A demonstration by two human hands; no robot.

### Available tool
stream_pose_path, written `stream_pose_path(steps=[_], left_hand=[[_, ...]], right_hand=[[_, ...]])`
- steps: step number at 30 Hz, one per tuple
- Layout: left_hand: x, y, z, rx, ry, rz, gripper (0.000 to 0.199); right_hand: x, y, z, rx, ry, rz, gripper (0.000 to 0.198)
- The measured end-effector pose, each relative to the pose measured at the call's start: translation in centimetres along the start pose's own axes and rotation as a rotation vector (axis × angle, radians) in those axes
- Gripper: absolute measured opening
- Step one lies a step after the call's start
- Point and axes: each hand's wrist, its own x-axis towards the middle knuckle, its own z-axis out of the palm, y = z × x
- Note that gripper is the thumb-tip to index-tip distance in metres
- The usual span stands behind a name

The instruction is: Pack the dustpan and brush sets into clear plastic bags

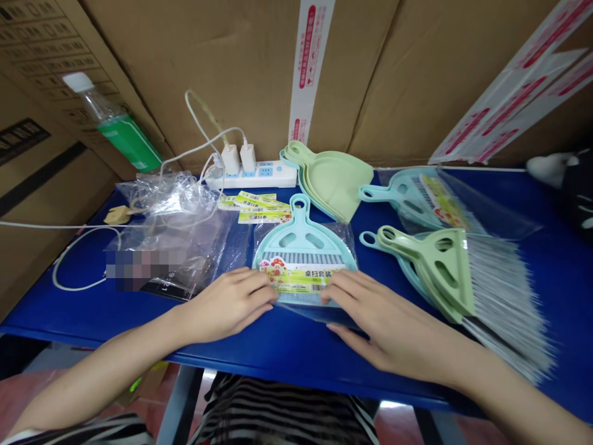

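Note:
A light-blue dustpan (301, 230) with a grey-bristled brush lies inside a clear plastic bag (296, 311), its handle pointing away from me. Across the brush runs a yellow-green printed card (296, 275) with a mushroom picture. My left hand (231, 303) is closed at the lower left edge of the bag, fingertips beside the card. On the right end of the card rest the fingertips of my right hand (384, 324). Its thumb is stretched out apart, below the fingers near the bag's edge. Whether the right fingers grip the film is hard to see.
Stacked dustpans (340, 176) stand behind. To the right are a bagged set (407, 194) and green and blue brushes (440, 266). Loose cards (264, 216), a power strip (278, 174), crumpled plastic bags (185, 210) and a green-labelled bottle (130, 142) occupy the left and back.

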Motion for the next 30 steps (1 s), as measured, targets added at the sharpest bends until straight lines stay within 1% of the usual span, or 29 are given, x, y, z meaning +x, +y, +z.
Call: stream_pose_path(steps=[5, 11, 16, 21, 27, 30], left_hand=[[0.08, 0.07, 0.13, 0.0, -0.013, 0.008, 0.03], [0.15, 0.13, 0.24, 0.045, 0.014, 0.023, 0.034], [0.02, 0.12, 0.2, 0.053, 0.046, 0.043, 0.036], [0.17, 0.1, 0.05, 0.054, 0.022, 0.061, 0.038], [0.39, 0.15, -0.16, 0.026, 0.014, 0.048, 0.04], [0.28, 0.13, -0.11, 0.039, 0.017, 0.04, 0.04]], right_hand=[[0.03, 0.05, 0.23, 0.07, -0.009, -0.053, 0.024], [-0.01, 0.27, 0.54, 0.097, -0.001, -0.078, 0.036], [0.2, 0.23, 0.51, 0.132, 0.013, -0.053, 0.034], [0.18, -0.09, 0.24, 0.157, 0.016, -0.023, 0.031], [-0.15, -0.03, -0.04, 0.135, 0.094, -0.006, 0.026], [-0.14, 0.16, -0.01, 0.101, 0.109, -0.006, 0.024]])
